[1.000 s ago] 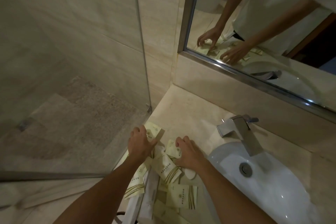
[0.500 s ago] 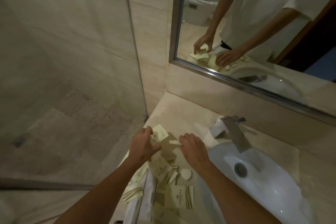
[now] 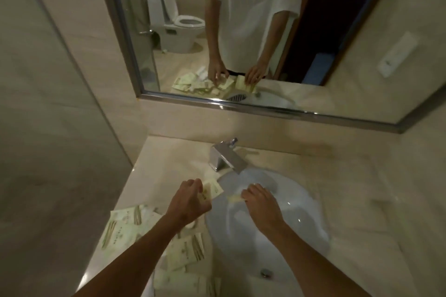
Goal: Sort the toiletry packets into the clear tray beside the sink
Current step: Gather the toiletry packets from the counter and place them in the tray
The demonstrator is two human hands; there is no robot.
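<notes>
Beige stone bench [image 3: 169,159] beneath a wall mirror [image 3: 241,108], with a white sink [image 3: 277,224] set into it as the landmark for all positions given. Chrome faucet [image 3: 225,159] stands on the bench at the far rim of the sink, its spout reaching over the bowl. Left hand [image 3: 189,202] is at the left rim of the sink, its fingers [image 3: 193,183] closed on a pale yellow-green packet [image 3: 212,190] that projects from them toward the faucet; a second packet may lie under it in the same grasp, but motion blur prevents telling. Right hand [image 3: 259,202] hangs over the far-left part of the bowl, fingers pinched together on a small pale item [image 3: 234,198], too blurred to identify. Loose packets [image 3: 125,226] with striped ends lie scattered and overlapping on the bench to the left of the sink, continuing under the left forearm to the near-left corner [image 3: 185,251], where more packets rest at the sink's rim. Clear tray cannot be made out among them. Metal drain fitting [image 3: 266,272] shows at the near side of the bowl. Glass shower panel [image 3: 60,103] stands left of the bench. Mirror reflects a person in a white printed T-shirt [image 3: 251,7], both hands on the packets, and a toilet [image 3: 178,26] behind.
</notes>
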